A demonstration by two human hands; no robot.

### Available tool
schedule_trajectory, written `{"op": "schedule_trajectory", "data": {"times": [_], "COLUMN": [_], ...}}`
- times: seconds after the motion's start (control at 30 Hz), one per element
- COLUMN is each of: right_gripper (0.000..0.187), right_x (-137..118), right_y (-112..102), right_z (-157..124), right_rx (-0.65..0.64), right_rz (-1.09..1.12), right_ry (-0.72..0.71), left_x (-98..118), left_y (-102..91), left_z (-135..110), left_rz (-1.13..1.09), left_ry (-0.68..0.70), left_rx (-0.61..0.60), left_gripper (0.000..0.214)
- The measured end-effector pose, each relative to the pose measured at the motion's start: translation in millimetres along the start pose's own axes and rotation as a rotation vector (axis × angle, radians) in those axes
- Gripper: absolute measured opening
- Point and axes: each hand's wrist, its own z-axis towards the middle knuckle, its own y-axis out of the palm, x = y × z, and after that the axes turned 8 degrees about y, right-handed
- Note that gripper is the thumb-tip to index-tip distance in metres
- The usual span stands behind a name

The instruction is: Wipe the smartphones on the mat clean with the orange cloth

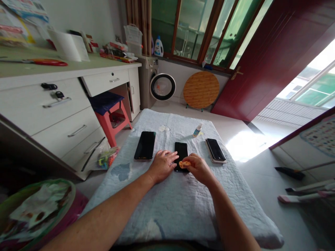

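Orange folded cloth point(184, 163) sits pinched in the curled right hand point(198, 169), pressed onto the small black phone point(181, 153). Flat and unclenched, the left hand point(162, 166) lies just beside, fingertips point(175, 161) touching the phone's edge.

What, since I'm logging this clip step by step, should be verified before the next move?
1. Left hand steadies middle black slab phone: ok, fingers rest on its left edge.
2. Right hand grips small orange cloth: ok, pinched against that phone's near end.
3. Small clear spray bottle with blue cap out of the way: ok, apart from both hands, beyond the phones.
4. Left black phone and right black phone lying flat on pale blue padded cover: ok.
5. Middle screen free of smears: cannot tell.
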Motion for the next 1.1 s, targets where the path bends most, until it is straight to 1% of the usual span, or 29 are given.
{"op": "schedule_trajectory", "data": {"times": [0.07,0.13,0.23,0.37,0.47,0.7,0.8,0.97,1.1], "right_gripper": [0.021,0.022,0.019,0.012,0.012,0.015,0.012,0.011,0.011], "right_x": [-5,-10,-15,-20,-21,-8,-5,-15,-23], "right_y": [1,5,19,33,31,10,6,14,28], "right_z": [0,-2,-7,-13,-17,-31,-34,-28,-20], "right_rx": [0.022,0.038,0.010,0.001,-0.006,0.035,0.048,0.014,-0.001], "right_rz": [0.047,0.022,-0.127,-0.345,-0.424,-0.482,-0.503,-0.521,-0.531], "right_ry": [-0.028,-0.056,-0.108,-0.126,-0.115,0.007,0.040,0.033,-0.070], "left_x": [0,-1,-2,-1,0,-4,-4,-2,-2], "left_y": [0.2,0.4,0.1,-1.0,-0.4,4.2,4.1,2.8,1.6], "left_z": [-1,-1,-1,1,2,2,3,3,4], "left_rz": [0.001,0.000,-0.006,0.016,0.021,0.011,0.001,0.006,0.009], "left_ry": [0.004,0.011,0.029,0.018,0.006,0.023,0.020,0.013,0.003], "left_rx": [-0.001,0.013,0.016,-0.005,0.011,0.046,0.048,0.038,0.029], "left_gripper": [0.038,0.039,0.039,0.031,0.030,0.031,0.033,0.031,0.031]}}
